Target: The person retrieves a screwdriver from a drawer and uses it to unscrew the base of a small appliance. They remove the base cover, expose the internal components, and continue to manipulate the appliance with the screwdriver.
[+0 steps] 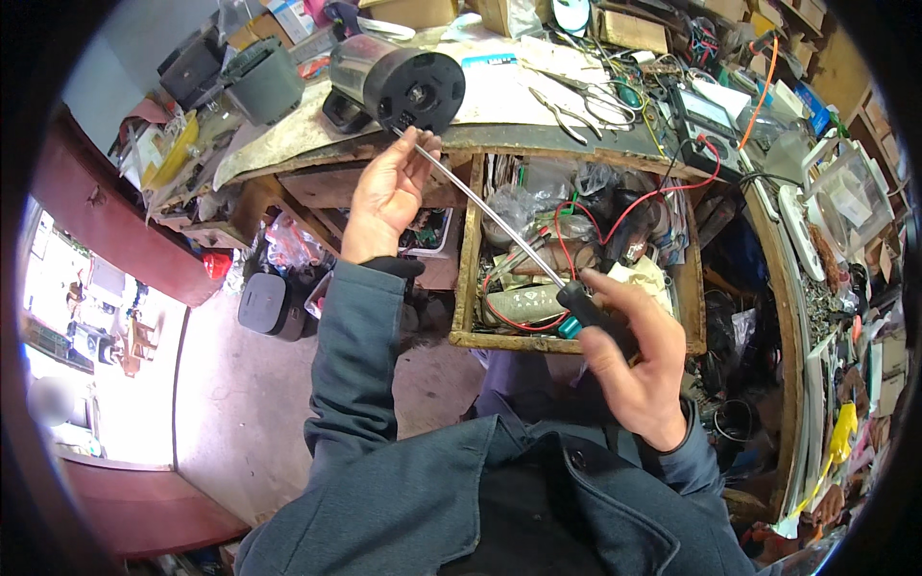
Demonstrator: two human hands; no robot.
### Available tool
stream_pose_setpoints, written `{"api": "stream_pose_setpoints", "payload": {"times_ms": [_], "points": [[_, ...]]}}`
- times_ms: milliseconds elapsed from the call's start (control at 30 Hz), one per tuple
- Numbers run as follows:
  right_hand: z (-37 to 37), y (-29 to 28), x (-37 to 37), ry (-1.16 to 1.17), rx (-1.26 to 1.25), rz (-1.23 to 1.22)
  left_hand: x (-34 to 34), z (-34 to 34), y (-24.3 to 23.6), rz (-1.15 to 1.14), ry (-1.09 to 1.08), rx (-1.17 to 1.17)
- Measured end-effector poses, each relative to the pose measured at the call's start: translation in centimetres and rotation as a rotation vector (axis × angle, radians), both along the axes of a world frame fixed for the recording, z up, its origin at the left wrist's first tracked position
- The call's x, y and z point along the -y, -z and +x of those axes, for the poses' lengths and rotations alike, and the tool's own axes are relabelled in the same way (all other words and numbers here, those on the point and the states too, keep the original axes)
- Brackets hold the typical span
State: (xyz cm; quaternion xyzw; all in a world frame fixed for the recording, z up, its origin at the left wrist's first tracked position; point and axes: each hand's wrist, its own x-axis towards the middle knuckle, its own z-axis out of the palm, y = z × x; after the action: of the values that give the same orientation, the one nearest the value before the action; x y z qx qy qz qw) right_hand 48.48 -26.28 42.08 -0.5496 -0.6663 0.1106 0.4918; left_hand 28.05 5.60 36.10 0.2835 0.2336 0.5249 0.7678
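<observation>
A long screwdriver (pixel 495 213) with a bright metal shaft and a black handle slants across the view. My right hand (pixel 642 363) is closed on its handle, thumb and fingers around it. At the far end, my left hand (pixel 386 197) pinches near the tip, palm turned up. Just beyond those fingertips, an electric kettle (pixel 379 69) lies on its side on the workbench, its dark round base turned toward me. Whether the tip touches the base is hard to see, since my left fingers partly cover it.
Below the bench top, an open wooden drawer (pixel 465 288) holds tools, bags and red wires. Pliers (pixel 565 117) lie on the bench near a meter (pixel 703 117). A dark grey container (pixel 264 82) stands at the left. Shelves full of parts line the right side.
</observation>
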Motion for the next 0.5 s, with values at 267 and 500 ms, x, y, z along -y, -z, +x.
{"api": "stream_pose_setpoints", "payload": {"times_ms": [267, 500], "points": [[0.2, 0.5, -0.4, 0.085, 0.461, -0.086, 1.1, 0.3, -0.1, 0.039, -0.023, -0.041], [-0.8, 0.8, 0.0, 0.179, 0.597, 0.189, 3.4, 0.7, 0.1, 0.134, 0.013, -0.087]]}}
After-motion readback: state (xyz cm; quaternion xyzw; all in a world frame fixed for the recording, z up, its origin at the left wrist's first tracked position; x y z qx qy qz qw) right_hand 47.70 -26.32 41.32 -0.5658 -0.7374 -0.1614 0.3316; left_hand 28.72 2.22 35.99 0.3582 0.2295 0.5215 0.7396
